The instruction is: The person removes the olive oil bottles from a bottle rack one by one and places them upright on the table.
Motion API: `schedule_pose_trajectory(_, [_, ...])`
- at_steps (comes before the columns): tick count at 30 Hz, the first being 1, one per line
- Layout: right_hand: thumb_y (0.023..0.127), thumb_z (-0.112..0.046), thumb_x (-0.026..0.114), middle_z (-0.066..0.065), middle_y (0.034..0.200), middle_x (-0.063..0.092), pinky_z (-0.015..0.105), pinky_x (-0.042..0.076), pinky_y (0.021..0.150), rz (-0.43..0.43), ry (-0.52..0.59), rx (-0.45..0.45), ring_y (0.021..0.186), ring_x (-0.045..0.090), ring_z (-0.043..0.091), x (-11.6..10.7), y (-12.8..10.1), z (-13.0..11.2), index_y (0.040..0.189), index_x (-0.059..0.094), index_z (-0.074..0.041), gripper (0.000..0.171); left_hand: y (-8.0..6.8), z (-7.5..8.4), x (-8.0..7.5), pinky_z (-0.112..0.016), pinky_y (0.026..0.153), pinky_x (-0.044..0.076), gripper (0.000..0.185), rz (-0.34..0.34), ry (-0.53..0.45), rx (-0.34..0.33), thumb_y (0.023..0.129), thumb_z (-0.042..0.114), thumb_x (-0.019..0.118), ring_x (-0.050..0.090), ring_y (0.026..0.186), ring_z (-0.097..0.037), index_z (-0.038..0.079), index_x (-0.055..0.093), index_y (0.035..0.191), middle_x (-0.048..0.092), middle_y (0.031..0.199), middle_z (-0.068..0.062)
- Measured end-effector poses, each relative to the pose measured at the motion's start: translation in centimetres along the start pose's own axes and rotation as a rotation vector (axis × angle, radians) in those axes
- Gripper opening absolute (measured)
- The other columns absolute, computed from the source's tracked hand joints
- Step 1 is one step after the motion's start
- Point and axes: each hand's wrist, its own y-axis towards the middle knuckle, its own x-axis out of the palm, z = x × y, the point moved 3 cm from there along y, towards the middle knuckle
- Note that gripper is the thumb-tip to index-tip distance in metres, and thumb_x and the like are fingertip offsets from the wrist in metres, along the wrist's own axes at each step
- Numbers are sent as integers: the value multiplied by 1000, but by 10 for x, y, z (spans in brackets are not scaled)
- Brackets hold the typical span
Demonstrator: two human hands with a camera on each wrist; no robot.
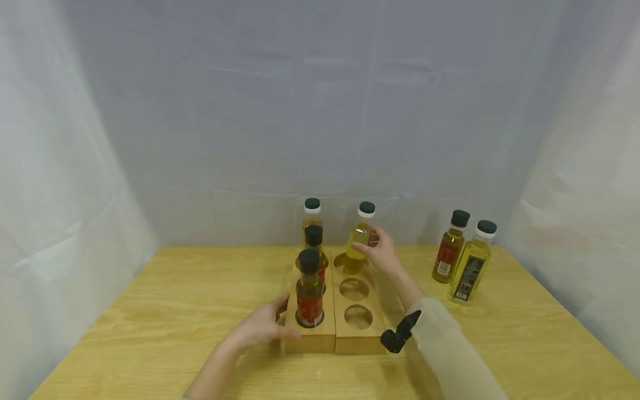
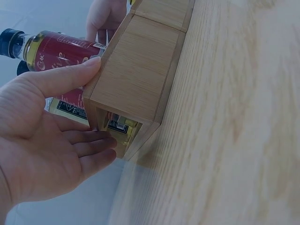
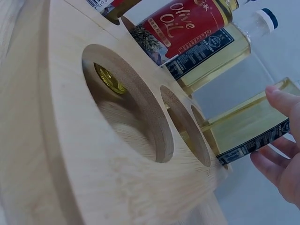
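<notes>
My right hand (image 1: 384,253) holds a clear bottle of yellow oil (image 3: 255,122) between thumb and fingers. The bottle is dark-capped and tilted, its base at the rear hole of the right wooden rack (image 1: 358,344). The left wooden rack (image 1: 310,343) stands against it, with a red-labelled olive oil bottle (image 1: 310,303) in front, another dark-capped bottle (image 1: 314,236) behind, and a yellow oil bottle (image 1: 312,214) at the rear. At the left rack's front corner is my left hand (image 2: 51,122), its thumb along the front edge and its loosely extended fingers by the open side.
To the right on the wooden table (image 1: 210,289) stand a red-labelled bottle (image 1: 447,255) and a yellow oil bottle (image 1: 470,272) with a dark label. Two round holes (image 1: 354,290) show in front of the held bottle. White sheeting (image 1: 225,122) hangs behind and at both sides.
</notes>
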Motion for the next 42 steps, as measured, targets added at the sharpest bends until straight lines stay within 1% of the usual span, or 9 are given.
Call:
schedule_pose_trajectory(4, [82, -20, 72, 23, 115, 53, 43, 47, 89, 42, 27, 13, 107, 53, 35, -5, -1, 0, 132, 43, 3, 62, 0, 1, 1, -58, 104, 23, 97, 3, 3, -6, 72, 14, 79, 27, 129, -48, -16, 16, 140, 25, 141, -36])
schedule_pose_trajectory(9, [83, -22, 71, 23, 117, 51, 43, 46, 89, 82, 34, -7, 108, 51, 36, -18, -1, -9, 135, 41, 2, 66, 4, 3, 3, -58, 105, 23, 98, 3, 2, -6, 71, 17, 79, 27, 129, -48, -14, 16, 141, 25, 142, -35])
schedule_pose_trajectory(16, [83, -26, 71, 20, 118, 53, 42, 48, 87, 60, 59, -44, 108, 53, 32, -37, 1, -22, 135, 42, -1, 65, 6, 6, 1, -58, 104, 24, 98, 1, 10, 7, 72, 16, 79, 27, 129, -48, -15, 16, 141, 26, 141, -35])
schedule_pose_trajectory(21, [83, -32, 70, 17, 119, 53, 42, 48, 86, 47, 22, -34, 109, 52, 30, -52, -1, -25, 135, 43, -4, 65, 7, 5, 1, -59, 104, 23, 99, 1, 1, 6, 72, 16, 79, 26, 129, -48, -14, 15, 141, 26, 141, -35])
schedule_pose_trajectory(29, [80, -40, 71, 20, 134, 42, 45, 43, 95, 46, -52, 22, 119, 45, 34, -84, -17, -26, 144, 31, -3, 83, 8, 5, 3, -58, 104, 24, 98, -2, 14, 6, 72, 16, 79, 28, 129, -47, -14, 17, 141, 28, 141, -35])
schedule_pose_trajectory(34, [77, -50, 70, 20, 135, 41, 48, 41, 96, 46, -100, 14, 119, 44, 35, -104, -28, -24, 145, 30, -5, 90, 6, 7, 2, -58, 103, 25, 97, -10, 5, 10, 72, 15, 79, 28, 129, -48, -14, 16, 141, 26, 141, -35])
schedule_pose_trajectory(36, [76, -51, 70, 20, 134, 42, 48, 40, 97, 52, -103, 8, 119, 44, 35, -112, -32, -24, 145, 30, -5, 91, 6, 7, 1, -58, 103, 25, 97, -10, 7, 13, 72, 15, 78, 27, 129, -48, -14, 16, 141, 26, 141, -36])
schedule_pose_trajectory(39, [79, -47, 69, 21, 133, 41, 50, 39, 97, 51, -103, -8, 118, 43, 36, -123, -40, -24, 145, 27, -3, 90, 6, 7, -1, -58, 103, 26, 98, -9, 17, 14, 73, 17, 78, 28, 129, -48, -14, 16, 141, 26, 141, -35])
schedule_pose_trajectory(42, [82, -43, 67, 22, 127, 44, 50, 41, 92, 56, -125, -33, 111, 46, 37, -133, -48, -22, 145, 27, -1, 85, 5, 6, -1, -57, 104, 25, 98, -8, 19, 11, 72, 17, 79, 28, 129, -48, -14, 15, 141, 26, 141, -35])
